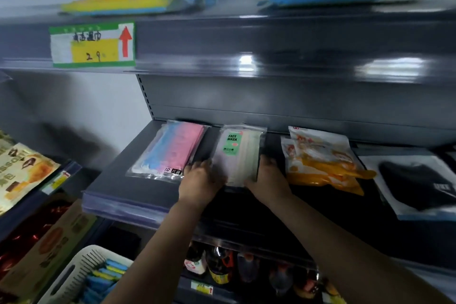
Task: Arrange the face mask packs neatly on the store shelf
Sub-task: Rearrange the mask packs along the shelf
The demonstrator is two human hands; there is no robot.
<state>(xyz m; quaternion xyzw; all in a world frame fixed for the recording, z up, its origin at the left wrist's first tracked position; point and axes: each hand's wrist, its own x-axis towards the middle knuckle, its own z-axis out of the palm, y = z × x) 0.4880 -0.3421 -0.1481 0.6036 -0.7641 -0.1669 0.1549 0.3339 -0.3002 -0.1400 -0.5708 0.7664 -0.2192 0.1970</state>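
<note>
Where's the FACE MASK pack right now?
Head view, centre: the FACE MASK pack lies on the shelf between both hands, right of the pink-blue pack.

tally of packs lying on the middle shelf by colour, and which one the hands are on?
Pink and blue pack: 1
Pale pack labelled FACE MASK: 1, between left hand and right hand, at its near end
Orange and white packs: 2, overlapping
Black pack: 1
Total: 5 on the shelf
</note>
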